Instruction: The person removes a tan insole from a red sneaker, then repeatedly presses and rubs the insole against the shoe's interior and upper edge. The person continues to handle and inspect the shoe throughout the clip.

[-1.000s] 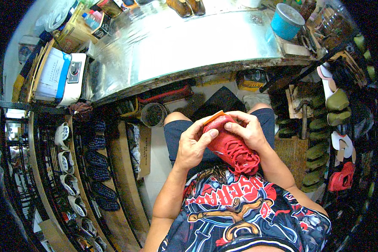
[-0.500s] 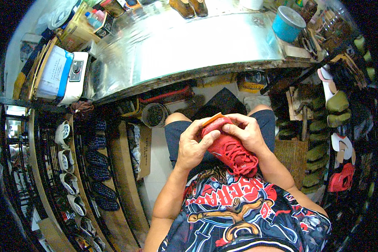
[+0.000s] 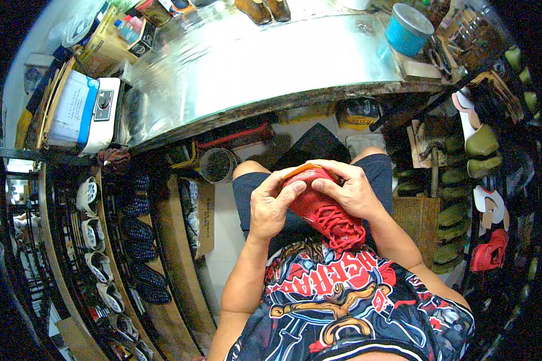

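Above my lap I hold a red lace-up sneaker (image 3: 326, 212), its toe pointing away from me and its laces near my shirt. An orange strip (image 3: 308, 168) shows along the toe edge, partly covered by my fingers. My left hand (image 3: 272, 204) is closed on the left side of the toe, thumb pressed on the upper. My right hand (image 3: 351, 189) grips the right side, its thumb also on top of the toe. The fingertips of both hands are hidden beneath the shoe.
Ahead stands a metal-topped workbench (image 3: 253, 66) with brown shoes (image 3: 262, 10) and a blue tub (image 3: 409, 30). A white appliance with a dial (image 3: 105, 108) is at its left. Shelves of shoes (image 3: 98, 266) line the left; olive soles (image 3: 482, 141) hang at the right. A mesh bin (image 3: 217, 165) sits below the bench.
Both hands and the sneaker have shifted slightly left in view. My left thumb has moved back along the toe, and the orange strip now lies lower against the toe edge.
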Tool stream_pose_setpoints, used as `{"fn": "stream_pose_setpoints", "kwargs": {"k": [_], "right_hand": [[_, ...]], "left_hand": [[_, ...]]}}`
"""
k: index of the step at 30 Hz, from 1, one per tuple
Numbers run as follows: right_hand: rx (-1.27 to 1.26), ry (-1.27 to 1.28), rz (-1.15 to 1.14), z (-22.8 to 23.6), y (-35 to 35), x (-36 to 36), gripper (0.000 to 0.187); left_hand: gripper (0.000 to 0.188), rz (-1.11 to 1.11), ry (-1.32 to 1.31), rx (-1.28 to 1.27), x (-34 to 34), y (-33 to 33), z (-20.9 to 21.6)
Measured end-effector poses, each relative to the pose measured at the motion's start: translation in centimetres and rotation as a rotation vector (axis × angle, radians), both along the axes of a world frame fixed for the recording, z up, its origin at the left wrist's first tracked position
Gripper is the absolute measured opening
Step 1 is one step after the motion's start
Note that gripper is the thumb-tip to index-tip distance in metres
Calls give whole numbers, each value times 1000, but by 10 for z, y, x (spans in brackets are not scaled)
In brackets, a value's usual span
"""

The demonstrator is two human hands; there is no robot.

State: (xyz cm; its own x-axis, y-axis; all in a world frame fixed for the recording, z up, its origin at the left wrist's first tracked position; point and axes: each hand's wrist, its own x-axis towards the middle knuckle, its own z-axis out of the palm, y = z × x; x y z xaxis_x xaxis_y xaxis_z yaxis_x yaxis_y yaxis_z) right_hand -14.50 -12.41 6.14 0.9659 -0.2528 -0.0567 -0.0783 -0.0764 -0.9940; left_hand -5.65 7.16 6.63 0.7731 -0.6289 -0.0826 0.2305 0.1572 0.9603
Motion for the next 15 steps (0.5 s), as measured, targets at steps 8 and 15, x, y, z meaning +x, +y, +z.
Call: {"fn": "stream_pose_setpoints", "kwargs": {"k": [8, 15], "right_hand": [[-155, -19, -49, 3, 7, -3, 44], [-217, -20, -29, 9, 5, -5, 40]], "left_hand": [[32, -25, 23, -5, 2, 5, -2], [34, -41, -24, 29, 3, 6, -1]]}}
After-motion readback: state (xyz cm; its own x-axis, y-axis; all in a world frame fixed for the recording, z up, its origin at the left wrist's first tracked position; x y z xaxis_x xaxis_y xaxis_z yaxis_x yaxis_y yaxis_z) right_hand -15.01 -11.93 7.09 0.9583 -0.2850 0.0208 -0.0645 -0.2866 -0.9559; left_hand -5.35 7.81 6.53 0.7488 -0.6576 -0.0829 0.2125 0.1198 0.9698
